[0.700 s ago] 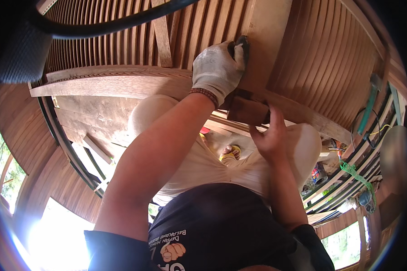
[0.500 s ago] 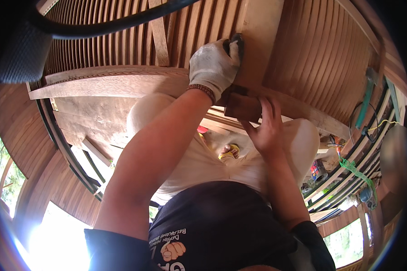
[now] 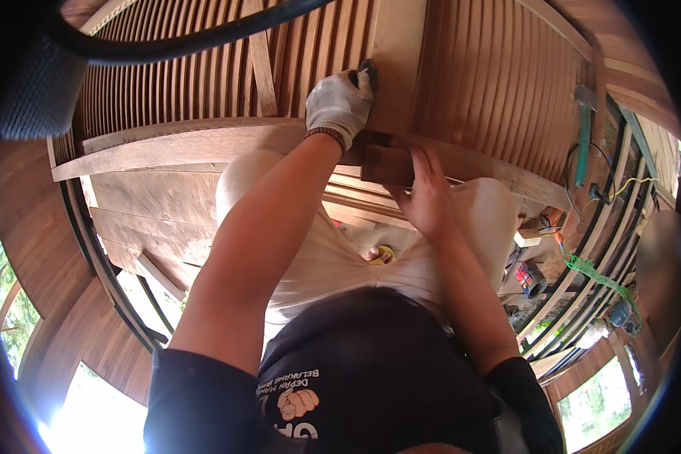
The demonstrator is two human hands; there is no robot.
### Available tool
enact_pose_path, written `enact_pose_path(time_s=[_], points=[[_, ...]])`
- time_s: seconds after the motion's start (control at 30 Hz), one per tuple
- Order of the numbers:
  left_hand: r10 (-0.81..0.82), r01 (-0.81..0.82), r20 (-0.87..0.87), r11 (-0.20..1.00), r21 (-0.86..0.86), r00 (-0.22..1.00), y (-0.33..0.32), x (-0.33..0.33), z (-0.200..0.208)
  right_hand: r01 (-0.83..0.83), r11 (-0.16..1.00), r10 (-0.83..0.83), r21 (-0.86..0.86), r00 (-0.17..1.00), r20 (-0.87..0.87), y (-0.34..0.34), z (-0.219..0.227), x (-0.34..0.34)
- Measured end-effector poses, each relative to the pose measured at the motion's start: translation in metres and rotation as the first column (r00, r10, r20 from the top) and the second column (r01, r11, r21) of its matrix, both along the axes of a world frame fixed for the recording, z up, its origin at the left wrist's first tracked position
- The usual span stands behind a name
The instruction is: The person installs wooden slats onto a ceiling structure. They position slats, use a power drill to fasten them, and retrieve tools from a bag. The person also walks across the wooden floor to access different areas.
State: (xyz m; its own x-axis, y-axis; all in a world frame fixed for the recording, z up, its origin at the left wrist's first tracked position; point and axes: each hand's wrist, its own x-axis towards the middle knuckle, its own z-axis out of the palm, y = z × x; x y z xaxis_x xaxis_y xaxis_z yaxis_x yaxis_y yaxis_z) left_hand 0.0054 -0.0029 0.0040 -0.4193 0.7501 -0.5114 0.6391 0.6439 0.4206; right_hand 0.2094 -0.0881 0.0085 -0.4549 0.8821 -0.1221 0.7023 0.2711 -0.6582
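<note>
My left hand point(image 3: 339, 104), in a pale work glove with dark fingertips, is closed on the slatted wooden panel point(image 3: 304, 72), beside its wide plain upright point(image 3: 397, 68). What its curled fingers hold, if anything, is hidden. Bare, my right hand point(image 3: 429, 198) grips the right end of a dark brown wooden block point(image 3: 386, 165) at the panel's near edge. Its fingers lie over the block and the thumb is beneath. The block sits just below and to the right of the glove.
The panel's near rail point(image 3: 181, 144) crosses above my knees. A hammer with a green handle point(image 3: 584, 144) lies at the right, near a black cable. Further down are a tin can point(image 3: 531, 280), a green rope point(image 3: 598, 278) and long wooden strips. A loose diagonal slat point(image 3: 261, 72) rests on the panel.
The view has shifted, so panel and hands appear further left. Both hands keep about the same places on the panel and block. More of the block's face shows beside my right fingers.
</note>
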Motion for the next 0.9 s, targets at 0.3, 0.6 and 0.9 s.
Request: enact_pose_path(time_s=[0.3,0.6,0.9], points=[[-0.041,0.027,0.069,0.982,0.186,0.997,-0.004,-0.013,-0.024,-0.031,0.999,0.033,-0.029,0.997,0.067,-0.003,0.0,0.0],[-0.213,0.215,0.093,0.977,-0.006,0.973,-0.015,-0.026,-0.034,-0.027,0.998,0.023,0.049,0.996,0.083,-0.005,-0.006,0.0],[-0.262,0.266,0.177,0.964,0.001,0.949,0.017,-0.036,-0.086,-0.008,1.0,0.007,0.005,0.995,0.103,-0.005,-0.01,0.004]])
